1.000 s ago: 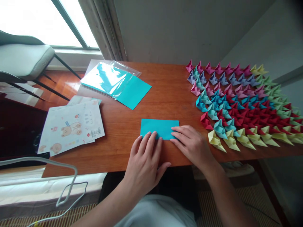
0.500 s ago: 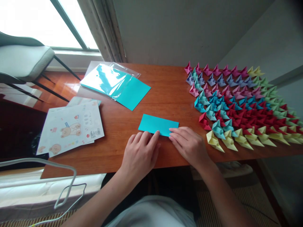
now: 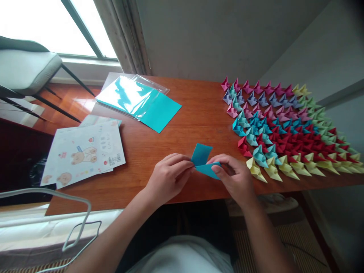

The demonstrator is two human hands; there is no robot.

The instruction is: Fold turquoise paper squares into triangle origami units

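Observation:
A blue sheet of folded paper (image 3: 201,153) is raised between my two hands near the front of the table, bent so that one part stands up behind and another flap juts toward the right. My left hand (image 3: 172,172) pinches it at its left end. On the other side, my right hand (image 3: 233,175) grips the right flap between thumb and fingers. Some of the paper is hidden behind my left fingers. Close to my right hand stand rows of folded paper boats (image 3: 284,136) in red, yellow, blue, green, pink and purple.
A clear plastic sleeve (image 3: 125,96) with blue paper sheets (image 3: 163,113) partly out of it lies at the back left. Printed bear cards (image 3: 91,151) lie at the left edge of the wooden table (image 3: 136,148). Beyond it stand a chair (image 3: 28,72) and a white cable (image 3: 85,216).
The blue paper, flat as a rectangle on the table before, is now lifted and bent. My hands have gone from pressing its near edge to pinching it at both sides.

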